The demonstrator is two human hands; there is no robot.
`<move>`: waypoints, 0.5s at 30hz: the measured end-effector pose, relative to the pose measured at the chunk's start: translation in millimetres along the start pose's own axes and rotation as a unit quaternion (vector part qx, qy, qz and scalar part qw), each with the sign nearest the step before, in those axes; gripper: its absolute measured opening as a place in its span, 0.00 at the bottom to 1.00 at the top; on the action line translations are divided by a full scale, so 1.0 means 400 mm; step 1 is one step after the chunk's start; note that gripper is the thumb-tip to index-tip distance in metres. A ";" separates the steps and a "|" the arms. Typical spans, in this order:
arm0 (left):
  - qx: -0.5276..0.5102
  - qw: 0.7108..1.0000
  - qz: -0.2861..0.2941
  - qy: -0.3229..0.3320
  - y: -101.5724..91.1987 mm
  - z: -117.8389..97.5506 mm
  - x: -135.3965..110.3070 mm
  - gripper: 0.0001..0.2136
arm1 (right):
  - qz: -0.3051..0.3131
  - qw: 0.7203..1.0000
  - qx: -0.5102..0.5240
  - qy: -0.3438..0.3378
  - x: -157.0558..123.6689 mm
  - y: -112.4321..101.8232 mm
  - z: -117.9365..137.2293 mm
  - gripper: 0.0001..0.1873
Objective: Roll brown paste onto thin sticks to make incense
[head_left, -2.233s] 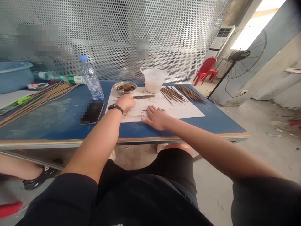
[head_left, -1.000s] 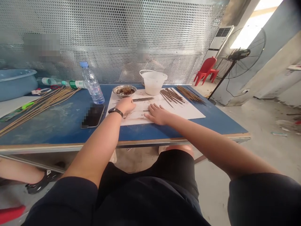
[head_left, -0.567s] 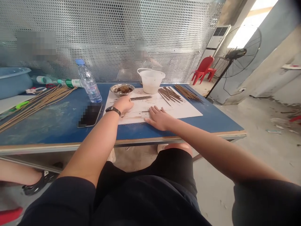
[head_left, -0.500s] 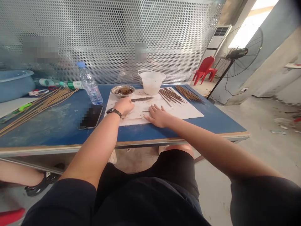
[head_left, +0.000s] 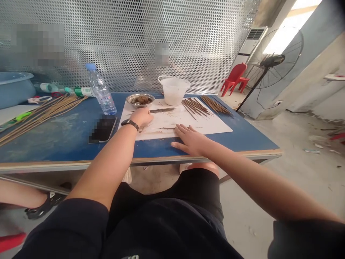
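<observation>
My left hand [head_left: 142,117] rests curled on a white board [head_left: 167,124], its fingers hiding what lies under them. A thin row of dark sticks [head_left: 162,110] lies just beyond it. My right hand [head_left: 190,141] lies flat with fingers spread, across the board's front edge, holding nothing. One thin dark stick [head_left: 164,128] lies on the board between my hands. Farther back stand a steel bowl of brown paste [head_left: 140,100] and a loose pile of brown sticks [head_left: 195,107].
A white plastic jug [head_left: 174,91], a water bottle [head_left: 101,91] and a blurred phone [head_left: 103,129] stand on the blue table [head_left: 54,144]. Long sticks [head_left: 45,114] lie at left. A co-worker's leg [head_left: 18,194] shows below, before a perforated metal screen [head_left: 134,43].
My right hand has slid toward me and slightly right, onto the board's front edge. My left hand has hardly moved.
</observation>
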State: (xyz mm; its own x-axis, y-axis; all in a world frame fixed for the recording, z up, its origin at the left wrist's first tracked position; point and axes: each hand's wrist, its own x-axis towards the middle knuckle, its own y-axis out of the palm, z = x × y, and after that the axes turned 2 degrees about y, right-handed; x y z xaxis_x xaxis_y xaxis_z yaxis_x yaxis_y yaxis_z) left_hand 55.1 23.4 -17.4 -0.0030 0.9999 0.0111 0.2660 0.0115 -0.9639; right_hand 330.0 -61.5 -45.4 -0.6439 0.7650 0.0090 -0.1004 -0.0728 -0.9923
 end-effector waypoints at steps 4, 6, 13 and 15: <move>0.005 1.000 0.009 -0.004 -0.014 -0.010 -0.014 0.14 | -0.058 0.998 -0.002 0.039 -0.012 -0.022 -0.080 0.41; 0.001 1.000 0.013 -0.005 -0.016 -0.011 -0.014 0.14 | -0.063 0.994 -0.031 0.080 -0.003 -0.039 -0.132 0.29; -0.002 1.000 0.009 -0.006 -0.007 -0.003 0.004 0.13 | -0.081 0.992 -0.025 0.096 0.028 -0.059 -0.220 0.15; -0.004 1.000 0.014 -0.006 -0.008 -0.004 0.003 0.13 | -0.098 0.992 -0.023 0.070 0.041 -0.052 -0.205 0.15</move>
State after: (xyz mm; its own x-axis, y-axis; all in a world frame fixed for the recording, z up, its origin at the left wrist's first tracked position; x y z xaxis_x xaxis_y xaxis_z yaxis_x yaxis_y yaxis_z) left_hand 55.6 24.6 -13.7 -0.0079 0.9998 -0.0186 0.2746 -0.0157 -0.9614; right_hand 383.8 5.2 -34.9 -0.5032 0.8432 0.1892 -0.1769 0.1138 -0.9776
